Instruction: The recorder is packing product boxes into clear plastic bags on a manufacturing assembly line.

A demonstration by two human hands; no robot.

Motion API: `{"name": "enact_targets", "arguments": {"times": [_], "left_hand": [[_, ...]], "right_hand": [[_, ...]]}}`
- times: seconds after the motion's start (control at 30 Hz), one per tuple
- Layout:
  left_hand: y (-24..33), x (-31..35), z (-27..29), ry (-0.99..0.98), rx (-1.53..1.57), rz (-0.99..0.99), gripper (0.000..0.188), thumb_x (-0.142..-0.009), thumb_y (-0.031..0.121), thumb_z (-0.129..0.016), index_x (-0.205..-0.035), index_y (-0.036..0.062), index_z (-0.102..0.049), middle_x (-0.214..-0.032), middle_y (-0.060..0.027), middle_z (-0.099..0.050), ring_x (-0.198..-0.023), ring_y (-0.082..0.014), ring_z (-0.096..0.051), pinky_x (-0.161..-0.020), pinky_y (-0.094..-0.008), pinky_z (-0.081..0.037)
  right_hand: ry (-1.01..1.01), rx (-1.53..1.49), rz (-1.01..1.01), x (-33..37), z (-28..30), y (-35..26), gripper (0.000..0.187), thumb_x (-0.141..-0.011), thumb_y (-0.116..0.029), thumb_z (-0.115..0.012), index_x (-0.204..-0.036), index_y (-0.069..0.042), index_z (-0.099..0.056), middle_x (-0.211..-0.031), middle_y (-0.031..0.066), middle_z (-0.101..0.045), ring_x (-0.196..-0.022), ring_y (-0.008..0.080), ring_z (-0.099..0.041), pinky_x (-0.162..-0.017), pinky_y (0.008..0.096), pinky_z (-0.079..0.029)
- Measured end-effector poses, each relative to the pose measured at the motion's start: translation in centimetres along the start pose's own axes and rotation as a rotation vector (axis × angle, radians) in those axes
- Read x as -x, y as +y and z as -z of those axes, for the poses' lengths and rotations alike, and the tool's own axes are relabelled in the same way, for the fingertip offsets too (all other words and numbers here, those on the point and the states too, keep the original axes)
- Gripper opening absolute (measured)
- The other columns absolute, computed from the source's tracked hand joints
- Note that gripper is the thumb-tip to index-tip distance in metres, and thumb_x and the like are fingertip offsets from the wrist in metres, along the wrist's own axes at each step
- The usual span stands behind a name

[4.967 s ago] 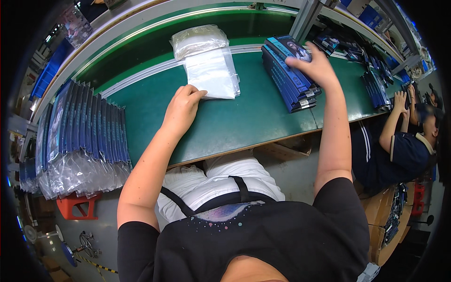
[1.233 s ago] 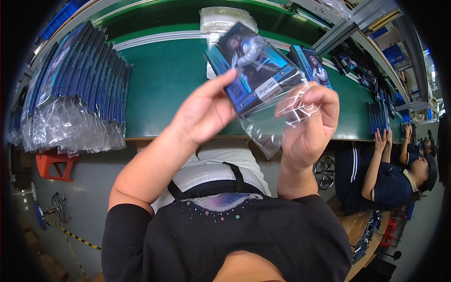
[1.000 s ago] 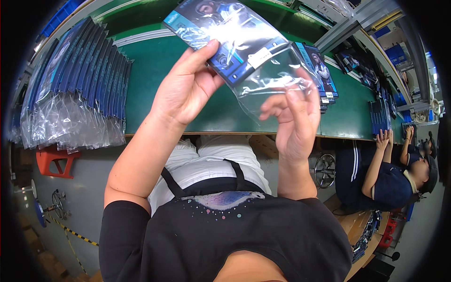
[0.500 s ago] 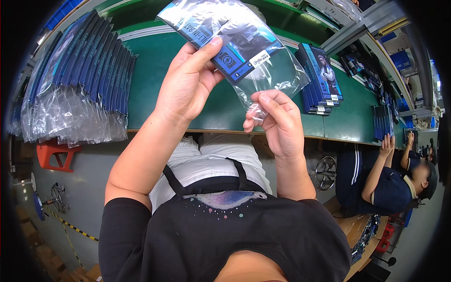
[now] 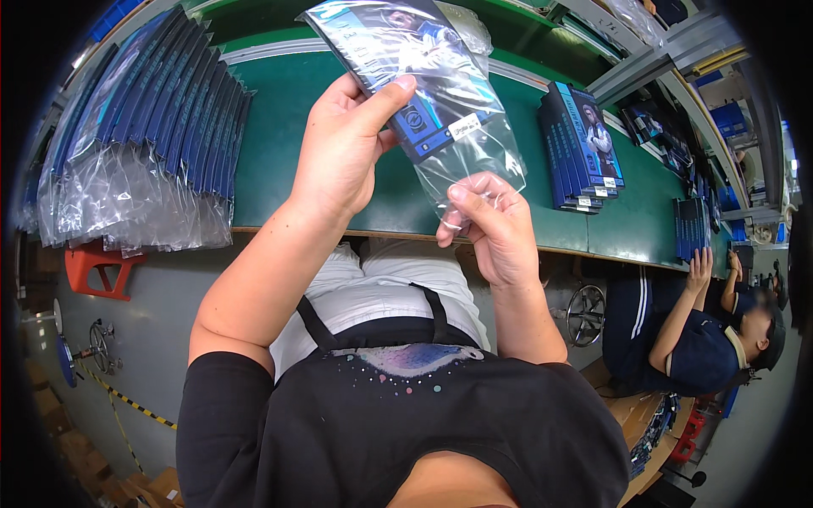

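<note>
A flat dark-blue box (image 5: 423, 102) with a printed figure and a white label lies inside a clear plastic bag (image 5: 483, 157). My left hand (image 5: 351, 140) is closed round the left edge of the bagged box, thumb on its front, and holds it tilted above the table. At the bag's loose lower end, my right hand (image 5: 491, 216) pinches the clear film between thumb and fingers. To the left, a row of bagged blue boxes (image 5: 161, 110) leans upright, their loose film ends toward me. On the right sits a stack of similar boxes (image 5: 584, 148) without bags.
The green table (image 5: 279, 169) runs across in front of me, with a metal frame (image 5: 652, 72) at its far right. Beyond the stack, a co-worker (image 5: 703, 339) reaches toward more boxes (image 5: 693, 224). A red stool (image 5: 102, 271) stands below the table's left end.
The bagged box has turned a little more upright, and its film now stretches straighter down to my right hand. Both hands keep their hold.
</note>
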State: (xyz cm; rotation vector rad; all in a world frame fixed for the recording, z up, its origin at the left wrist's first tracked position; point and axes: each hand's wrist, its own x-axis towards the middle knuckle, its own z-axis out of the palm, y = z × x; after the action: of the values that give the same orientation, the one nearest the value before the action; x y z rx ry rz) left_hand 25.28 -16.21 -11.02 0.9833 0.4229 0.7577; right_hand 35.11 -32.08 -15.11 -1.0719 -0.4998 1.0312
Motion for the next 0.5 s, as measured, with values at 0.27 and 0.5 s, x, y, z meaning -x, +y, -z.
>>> {"name": "enact_targets", "arguments": {"times": [0.27,0.5], "left_hand": [[-0.6,-0.1,0.6,-0.012,-0.048,-0.06,0.025,-0.085,0.013,-0.069,-0.105,0.0017,-0.058,-0.096,-0.0045,-0.066,-0.08,-0.0069,-0.061,-0.066,-0.0204,-0.047],[-0.8,0.2,0.0,-0.03,-0.052,-0.076,0.031,-0.083,0.011,-0.071,-0.106,-0.0038,-0.055,-0.099,-0.0096,-0.065,-0.087,-0.0114,-0.062,-0.077,-0.0253,-0.051]], "right_hand": [[0.256,0.366,0.458,0.0,-1.1,0.6,0.085,-0.076,-0.004,-0.076,-0.143,-0.002,-0.023,-0.121,0.0157,-0.043,-0.09,0.0158,-0.059,-0.074,0.0264,-0.051],[0.208,0.701,0.714,-0.4,-0.9,0.8,0.058,-0.077,-0.004,-0.075,-0.131,-0.006,-0.054,-0.111,0.0094,-0.054,-0.097,0.016,-0.057,-0.083,0.026,-0.046]]}}
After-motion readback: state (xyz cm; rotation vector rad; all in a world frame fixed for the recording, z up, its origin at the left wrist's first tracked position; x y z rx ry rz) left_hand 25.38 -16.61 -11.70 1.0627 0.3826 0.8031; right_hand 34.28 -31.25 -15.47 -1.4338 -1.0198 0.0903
